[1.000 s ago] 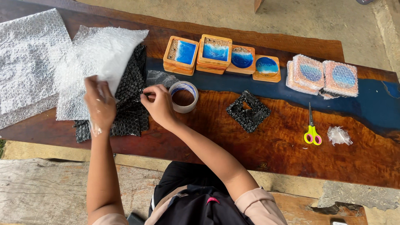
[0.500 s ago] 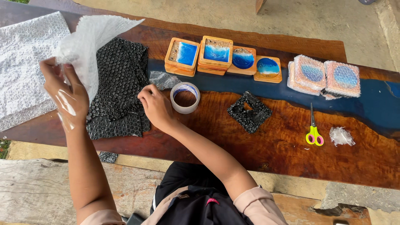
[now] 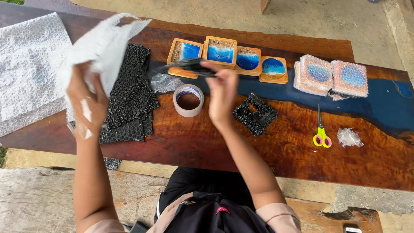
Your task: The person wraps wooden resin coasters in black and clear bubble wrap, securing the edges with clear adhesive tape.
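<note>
White bubble wrap point(image 3: 103, 47) is bunched in her left hand point(image 3: 86, 105); right hand point(image 3: 222, 92) pinches a blurred black piece point(image 3: 185, 67) above the dark wooden table point(image 3: 267, 151). Four blue-centred wooden coasters point(image 3: 222, 54), one tape roll point(image 3: 188, 100), one pair of scissors point(image 3: 321, 133); concrete floor point(image 3: 302, 17) beyond

The person's left hand point(image 3: 88, 108) and right hand point(image 3: 222, 97) are bare, the forearms uncovered up to short beige sleeves, worn over a black garment with one small red mark at the chest.
</note>
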